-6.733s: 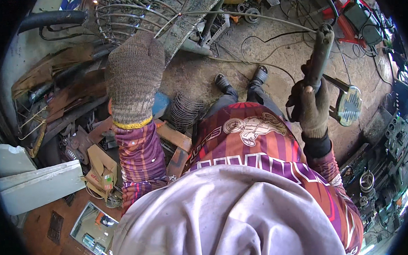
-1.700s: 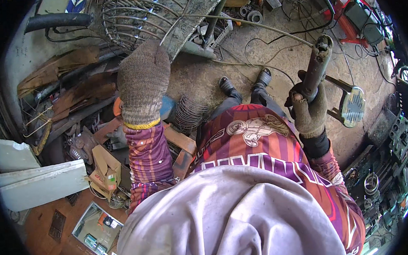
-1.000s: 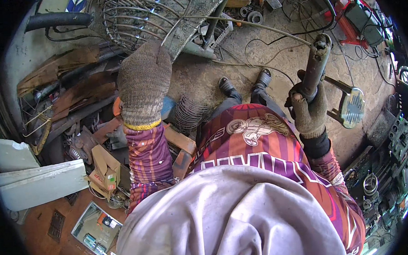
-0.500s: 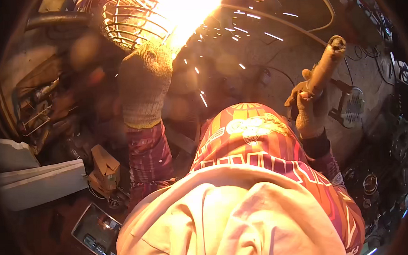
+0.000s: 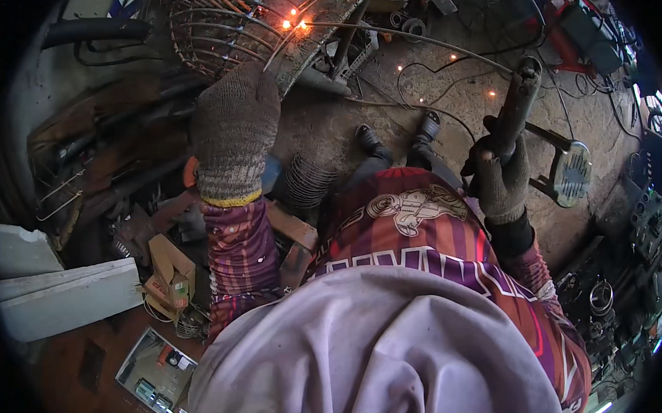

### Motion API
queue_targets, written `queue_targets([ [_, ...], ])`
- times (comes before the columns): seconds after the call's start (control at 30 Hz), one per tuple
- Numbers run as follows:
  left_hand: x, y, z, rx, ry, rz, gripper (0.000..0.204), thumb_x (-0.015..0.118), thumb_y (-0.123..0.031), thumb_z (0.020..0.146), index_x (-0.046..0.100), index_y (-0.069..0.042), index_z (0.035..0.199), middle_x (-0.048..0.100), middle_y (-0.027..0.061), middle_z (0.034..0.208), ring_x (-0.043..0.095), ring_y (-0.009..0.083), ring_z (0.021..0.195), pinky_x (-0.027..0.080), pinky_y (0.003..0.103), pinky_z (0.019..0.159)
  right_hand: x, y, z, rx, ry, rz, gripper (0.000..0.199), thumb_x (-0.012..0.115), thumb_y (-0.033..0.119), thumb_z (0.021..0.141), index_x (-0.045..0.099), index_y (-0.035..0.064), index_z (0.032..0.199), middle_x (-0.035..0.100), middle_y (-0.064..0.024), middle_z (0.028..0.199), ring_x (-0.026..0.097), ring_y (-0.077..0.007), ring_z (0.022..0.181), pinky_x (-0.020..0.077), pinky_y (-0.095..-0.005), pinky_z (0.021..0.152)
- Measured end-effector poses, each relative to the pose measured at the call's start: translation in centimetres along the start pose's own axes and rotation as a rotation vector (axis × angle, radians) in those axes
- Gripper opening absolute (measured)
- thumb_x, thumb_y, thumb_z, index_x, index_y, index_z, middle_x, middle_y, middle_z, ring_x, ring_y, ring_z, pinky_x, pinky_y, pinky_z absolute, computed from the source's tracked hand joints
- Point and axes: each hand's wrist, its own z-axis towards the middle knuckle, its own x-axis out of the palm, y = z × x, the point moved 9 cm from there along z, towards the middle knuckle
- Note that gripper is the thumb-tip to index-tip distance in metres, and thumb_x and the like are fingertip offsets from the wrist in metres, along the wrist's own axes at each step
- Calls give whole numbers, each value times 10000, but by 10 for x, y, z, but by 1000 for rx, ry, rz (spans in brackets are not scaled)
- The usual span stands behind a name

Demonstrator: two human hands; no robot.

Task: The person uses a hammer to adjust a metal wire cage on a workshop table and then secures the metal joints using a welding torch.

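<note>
My left hand (image 5: pixel 237 129), in a grey knitted glove with a yellow cuff, is closed beside a round cage of curved metal wires (image 5: pixel 216 34). A thin metal rod (image 5: pixel 278 48) runs out from its fingertips, which are mostly hidden, toward orange glowing spots (image 5: pixel 301 25). In my gloved right hand (image 5: pixel 504 180) is a thick, dark welding electrode holder (image 5: pixel 516 102), gripped from below. From the holder's end a long, slightly bowed welding electrode (image 5: pixel 419 35) reaches left to the glowing spots.
A worktable edge (image 5: pixel 331 37) lies under the cage. A metal-plated stool or pedal (image 5: pixel 570 172) stands right of my right hand. Cables (image 5: pixel 445 116) cross the floor near my feet. A wire coil (image 5: pixel 308 179), cardboard box (image 5: pixel 170 276) and white boards (image 5: pixel 69 299) lie on the left.
The bright arc and its flying sparks have died down to small glowing spots. My right hand and the holder have shifted slightly; my left hand has barely moved.
</note>
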Motion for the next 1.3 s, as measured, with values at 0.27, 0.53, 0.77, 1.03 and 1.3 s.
queue_targets([
  [0.27, -1, -3, 7, -7, 60, 39, 211, 587, -248, 925, 674, -68, 857, 679, 175, 795, 685, 382, 748, 555, 479, 658, 0, -6, 2, 16, 19, -17, 649, 672, 348, 942, 426, -72, 1371, 606, -59, 885, 598, -124, 691, 512, -272, 604],
  [0.53, 0, -2, 10, -94, 141, 76, 231, 588, -273, 914, 684, -67, 873, 684, 182, 815, 687, 390, 770, 558, 486, 692, -1, -7, 4, 5, 17, -46, 651, 673, 350, 940, 427, -69, 1372, 600, -53, 889, 594, -121, 691, 514, -262, 607],
  [0.77, -1, -6, 13, -59, 147, 82, 230, 588, -264, 917, 684, -55, 922, 679, 196, 855, 675, 396, 810, 542, 487, 722, 0, -7, 5, -11, 11, -68, 629, 663, 330, 948, 423, -69, 1372, 598, -51, 864, 592, -118, 680, 514, -262, 606],
  [1.03, -14, -2, -3, -22, -40, 130, 227, 659, -287, 845, 691, -62, 849, 660, 190, 786, 662, 385, 760, 541, 464, 669, 7, 3, 11, -158, 113, -270, 691, 659, 406, 942, 410, -90, 1355, 593, -59, 819, 593, -135, 645, 511, -268, 610],
  [1.3, -9, 2, 17, -108, 114, -39, 232, 602, -251, 907, 699, -44, 951, 678, 222, 885, 661, 421, 846, 522, 469, 715, -12, 8, 2, 10, -45, 108, 704, 685, 405, 927, 401, -76, 1356, 617, -63, 824, 588, -130, 645, 465, -252, 567],
])
